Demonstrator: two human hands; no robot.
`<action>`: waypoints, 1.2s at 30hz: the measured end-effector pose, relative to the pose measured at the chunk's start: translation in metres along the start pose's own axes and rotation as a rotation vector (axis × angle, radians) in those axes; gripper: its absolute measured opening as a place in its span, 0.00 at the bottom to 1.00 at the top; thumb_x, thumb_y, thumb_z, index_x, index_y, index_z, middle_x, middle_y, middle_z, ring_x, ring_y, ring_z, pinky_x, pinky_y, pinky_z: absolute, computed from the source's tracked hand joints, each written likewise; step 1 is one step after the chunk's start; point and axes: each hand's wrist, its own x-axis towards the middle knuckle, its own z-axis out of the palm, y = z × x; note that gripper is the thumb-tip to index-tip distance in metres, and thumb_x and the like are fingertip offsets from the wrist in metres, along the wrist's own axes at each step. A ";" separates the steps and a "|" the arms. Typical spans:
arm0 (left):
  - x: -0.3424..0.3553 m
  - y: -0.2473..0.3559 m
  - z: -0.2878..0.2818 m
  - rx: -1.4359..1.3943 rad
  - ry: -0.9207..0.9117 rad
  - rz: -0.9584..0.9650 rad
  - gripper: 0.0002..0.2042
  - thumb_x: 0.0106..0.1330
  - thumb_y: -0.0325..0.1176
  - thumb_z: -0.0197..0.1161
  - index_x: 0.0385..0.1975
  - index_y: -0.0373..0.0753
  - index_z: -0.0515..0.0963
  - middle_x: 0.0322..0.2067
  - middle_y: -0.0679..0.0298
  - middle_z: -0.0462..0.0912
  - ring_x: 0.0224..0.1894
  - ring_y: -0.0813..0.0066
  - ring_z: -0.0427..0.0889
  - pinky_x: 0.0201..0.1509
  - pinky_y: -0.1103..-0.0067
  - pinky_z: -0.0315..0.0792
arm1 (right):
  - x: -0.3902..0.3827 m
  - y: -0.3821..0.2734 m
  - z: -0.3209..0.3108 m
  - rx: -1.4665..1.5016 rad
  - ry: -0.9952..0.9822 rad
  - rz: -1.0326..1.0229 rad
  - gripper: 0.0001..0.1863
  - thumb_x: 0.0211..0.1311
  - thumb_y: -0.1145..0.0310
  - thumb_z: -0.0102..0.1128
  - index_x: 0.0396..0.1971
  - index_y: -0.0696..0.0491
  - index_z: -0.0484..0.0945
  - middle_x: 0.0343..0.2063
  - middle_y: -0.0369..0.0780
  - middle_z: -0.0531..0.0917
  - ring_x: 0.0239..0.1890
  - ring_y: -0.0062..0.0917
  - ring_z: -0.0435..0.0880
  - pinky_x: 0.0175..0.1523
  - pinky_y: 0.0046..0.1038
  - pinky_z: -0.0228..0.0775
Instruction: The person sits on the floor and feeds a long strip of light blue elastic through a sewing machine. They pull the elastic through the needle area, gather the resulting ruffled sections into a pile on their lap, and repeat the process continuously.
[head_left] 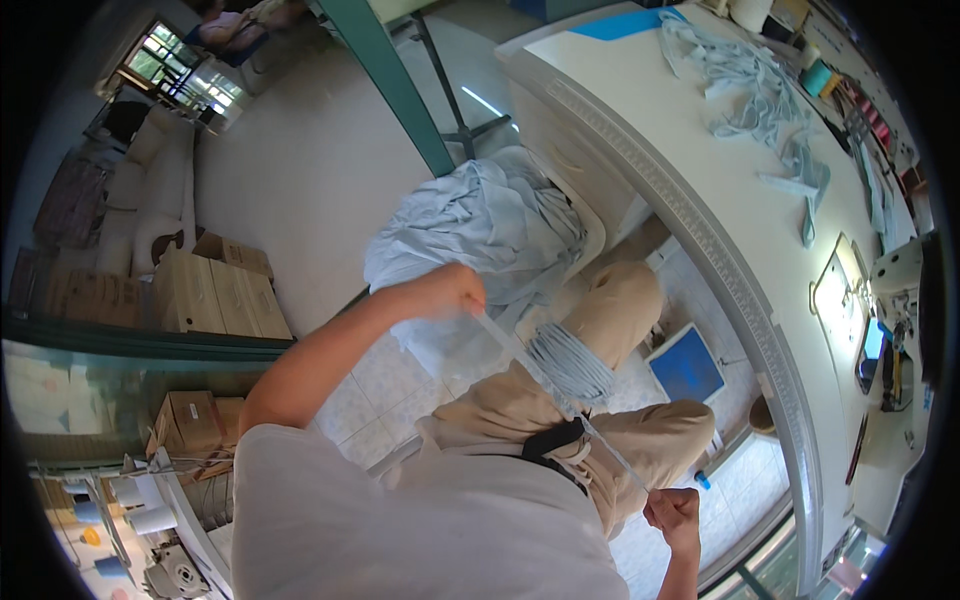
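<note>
My left hand point(452, 290) is closed on one end of a pale fabric strip point(510, 342), out in front of my body. My right hand point(673, 512) is a fist around the other end, low on the right. Between the two hands the strip runs taut and slanting across my lap. Against the strip, above my thighs, lies a bundle of light blue fabric strips point(572, 365) gathered in neat folds. Whether the strip passes around the bundle or only over it, I cannot tell. Beyond my left hand, a heap of light blue cloth point(480, 215) spills from a pale bin point(592, 232).
To my right curves a white worktable point(640, 95) with loose light blue strips point(750, 90) and a lit sewing machine point(895, 320). A green post point(390, 90) rises beyond the heap. Wooden drawers point(222, 295) stand at left, thread spools point(145, 518) at lower left.
</note>
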 end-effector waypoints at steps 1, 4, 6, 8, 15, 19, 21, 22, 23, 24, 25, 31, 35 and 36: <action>0.000 -0.003 0.003 0.069 -0.059 0.071 0.02 0.48 0.19 0.63 0.21 0.32 0.79 0.29 0.57 0.81 0.35 0.62 0.77 0.41 0.74 0.70 | 0.004 -0.007 -0.002 -0.048 0.000 -0.031 0.25 0.64 0.65 0.55 0.07 0.58 0.69 0.07 0.33 0.70 0.13 0.13 0.64 0.18 0.21 0.52; -0.003 0.015 0.019 0.466 0.118 0.180 0.09 0.50 0.19 0.63 0.33 0.33 0.80 0.41 0.56 0.80 0.48 0.61 0.74 0.51 0.72 0.68 | 0.011 -0.031 -0.010 -0.181 0.004 -0.111 0.25 0.64 0.65 0.55 0.07 0.59 0.69 0.07 0.34 0.71 0.12 0.14 0.65 0.18 0.22 0.52; 0.003 0.053 0.035 0.316 0.270 0.351 0.14 0.53 0.20 0.62 0.41 0.33 0.78 0.46 0.57 0.78 0.53 0.61 0.72 0.55 0.72 0.66 | 0.014 -0.052 -0.012 -0.220 0.003 -0.179 0.25 0.64 0.66 0.55 0.06 0.58 0.69 0.07 0.34 0.70 0.12 0.14 0.65 0.18 0.22 0.52; 0.015 0.090 0.050 -0.059 0.200 0.424 0.11 0.59 0.23 0.58 0.42 0.33 0.77 0.44 0.58 0.79 0.51 0.62 0.73 0.53 0.72 0.67 | 0.019 -0.064 -0.016 -0.256 0.015 -0.271 0.26 0.64 0.66 0.55 0.05 0.58 0.68 0.07 0.34 0.70 0.11 0.14 0.65 0.17 0.22 0.51; 0.015 0.115 0.026 -0.509 -0.104 0.353 0.09 0.69 0.27 0.51 0.42 0.33 0.77 0.40 0.61 0.79 0.41 0.74 0.78 0.47 0.78 0.70 | -0.002 -0.081 -0.039 -0.215 0.163 -0.367 0.28 0.61 0.61 0.58 0.04 0.57 0.66 0.03 0.35 0.66 0.07 0.14 0.59 0.14 0.22 0.44; 0.019 0.141 0.030 -0.319 0.047 0.537 0.08 0.68 0.29 0.52 0.37 0.33 0.78 0.27 0.62 0.80 0.31 0.76 0.79 0.40 0.80 0.71 | 0.007 -0.090 -0.035 -0.228 0.173 -0.415 0.29 0.61 0.60 0.59 0.03 0.56 0.65 0.03 0.34 0.65 0.07 0.14 0.59 0.14 0.22 0.44; 0.017 0.147 0.028 -0.402 -0.216 0.357 0.08 0.67 0.29 0.54 0.33 0.33 0.78 0.21 0.63 0.79 0.28 0.78 0.79 0.36 0.81 0.71 | 0.007 -0.097 -0.036 -0.243 0.189 -0.444 0.29 0.61 0.59 0.59 0.03 0.56 0.65 0.03 0.34 0.65 0.07 0.14 0.58 0.14 0.21 0.43; 0.015 0.145 0.025 -0.347 -0.203 0.313 0.07 0.65 0.28 0.55 0.31 0.32 0.78 0.20 0.63 0.79 0.25 0.78 0.77 0.34 0.81 0.70 | 0.006 -0.098 -0.039 -0.228 0.192 -0.423 0.29 0.61 0.58 0.59 0.02 0.55 0.64 0.03 0.33 0.65 0.07 0.14 0.58 0.14 0.21 0.43; 0.012 0.142 0.021 -0.291 -0.190 0.269 0.06 0.63 0.27 0.56 0.28 0.32 0.78 0.19 0.63 0.78 0.23 0.78 0.76 0.31 0.80 0.69 | 0.005 -0.100 -0.042 -0.230 0.194 -0.441 0.30 0.61 0.58 0.59 0.03 0.54 0.64 0.03 0.33 0.65 0.07 0.13 0.58 0.14 0.21 0.43; 0.009 0.140 0.019 -0.238 -0.182 0.224 0.05 0.60 0.26 0.57 0.26 0.32 0.78 0.19 0.63 0.78 0.20 0.78 0.74 0.29 0.80 0.69 | 0.004 -0.101 -0.044 -0.230 0.198 -0.454 0.30 0.61 0.58 0.60 0.03 0.54 0.64 0.03 0.33 0.65 0.07 0.13 0.58 0.14 0.20 0.43; 0.006 0.138 0.017 -0.235 -0.188 0.215 0.05 0.59 0.26 0.58 0.25 0.32 0.78 0.19 0.63 0.78 0.20 0.77 0.75 0.29 0.80 0.69 | 0.004 -0.101 -0.045 -0.230 0.203 -0.466 0.30 0.61 0.57 0.60 0.03 0.54 0.64 0.03 0.33 0.65 0.07 0.13 0.58 0.14 0.20 0.43; 0.000 0.098 0.015 -0.158 -0.009 0.235 0.03 0.57 0.24 0.58 0.27 0.32 0.78 0.21 0.63 0.81 0.25 0.78 0.78 0.30 0.79 0.70 | 0.010 -0.091 -0.041 -0.087 0.255 -0.461 0.29 0.60 0.59 0.61 0.03 0.52 0.62 0.03 0.33 0.63 0.07 0.13 0.57 0.13 0.19 0.43; -0.003 0.073 -0.014 -0.170 0.047 0.181 0.04 0.55 0.22 0.60 0.29 0.33 0.79 0.24 0.61 0.82 0.28 0.78 0.79 0.34 0.81 0.71 | 0.004 -0.068 -0.063 0.204 0.446 -0.461 0.24 0.59 0.66 0.61 0.05 0.55 0.65 0.05 0.33 0.64 0.08 0.13 0.58 0.13 0.20 0.43; 0.000 0.071 -0.016 -0.135 0.049 0.174 0.04 0.55 0.22 0.60 0.29 0.33 0.79 0.24 0.62 0.82 0.28 0.78 0.79 0.34 0.81 0.71 | -0.003 -0.068 -0.063 0.175 0.428 -0.444 0.24 0.57 0.68 0.62 0.06 0.53 0.63 0.05 0.32 0.62 0.08 0.13 0.56 0.13 0.19 0.40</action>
